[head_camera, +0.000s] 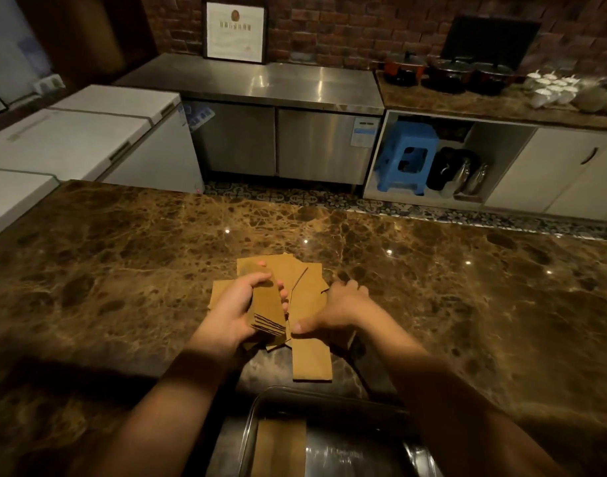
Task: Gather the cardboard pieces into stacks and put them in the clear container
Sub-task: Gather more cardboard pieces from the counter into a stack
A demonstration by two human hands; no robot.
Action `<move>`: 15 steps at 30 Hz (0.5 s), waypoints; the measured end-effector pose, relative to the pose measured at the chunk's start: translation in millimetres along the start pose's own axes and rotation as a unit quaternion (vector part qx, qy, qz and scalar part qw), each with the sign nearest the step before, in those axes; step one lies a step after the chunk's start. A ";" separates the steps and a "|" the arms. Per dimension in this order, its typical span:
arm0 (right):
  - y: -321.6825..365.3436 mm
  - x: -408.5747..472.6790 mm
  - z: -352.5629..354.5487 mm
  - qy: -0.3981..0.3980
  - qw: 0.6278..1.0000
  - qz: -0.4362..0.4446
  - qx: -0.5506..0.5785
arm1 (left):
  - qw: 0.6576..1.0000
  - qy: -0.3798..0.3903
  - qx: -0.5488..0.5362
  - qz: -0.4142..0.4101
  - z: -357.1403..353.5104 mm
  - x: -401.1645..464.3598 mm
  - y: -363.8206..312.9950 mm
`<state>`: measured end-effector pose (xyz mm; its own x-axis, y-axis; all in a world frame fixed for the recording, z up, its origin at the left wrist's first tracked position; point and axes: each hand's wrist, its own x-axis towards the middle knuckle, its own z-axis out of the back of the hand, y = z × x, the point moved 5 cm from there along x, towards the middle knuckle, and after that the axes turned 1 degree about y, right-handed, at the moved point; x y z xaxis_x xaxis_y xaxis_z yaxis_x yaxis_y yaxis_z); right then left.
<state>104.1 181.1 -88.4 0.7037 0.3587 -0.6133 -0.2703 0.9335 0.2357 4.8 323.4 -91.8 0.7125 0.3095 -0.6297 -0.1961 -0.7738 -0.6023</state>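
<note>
On the marbled surface point(123, 256) before you, seen from the head camera, your left hand point(231, 309) has its fingers point(260, 277) curled shut around a squared-up stack of cardboard pieces point(268, 309), lifted a little above the loose pile point(297, 282) spread underneath. Your right hand point(340, 309) lies flat on that pile, fingers spread and pressing down, gripping nothing that I can see. One long piece point(310, 361) sticks out toward you, just beside the clear container point(250, 428) at the near edge. Inside the container one batch of cardboard point(278, 445) already lies flat. You look partway through: one stack is stored, one is in hand, and the scattered pieces remain to be gathered and packed.
</note>
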 end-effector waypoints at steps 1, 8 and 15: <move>3.0 0.5 -3.6 -0.013 1.000 -0.005 -0.019 | 1.000 0.000 0.000 -0.002 -0.4 0.4 -0.6; -15.7 7.5 12.0 0.021 0.983 0.003 0.185 | 1.000 -0.012 0.008 0.007 5.2 0.6 -4.2; -92.7 -17.7 59.2 -0.040 0.889 0.010 0.456 | 1.000 -0.017 0.019 -0.002 0.2 -5.3 -8.4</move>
<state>155.6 88.3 -54.8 0.7596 0.3403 -0.5542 0.3350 0.5257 0.7819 2.6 328.4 -83.5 0.6898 0.3327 -0.6430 -0.2185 -0.7511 -0.6230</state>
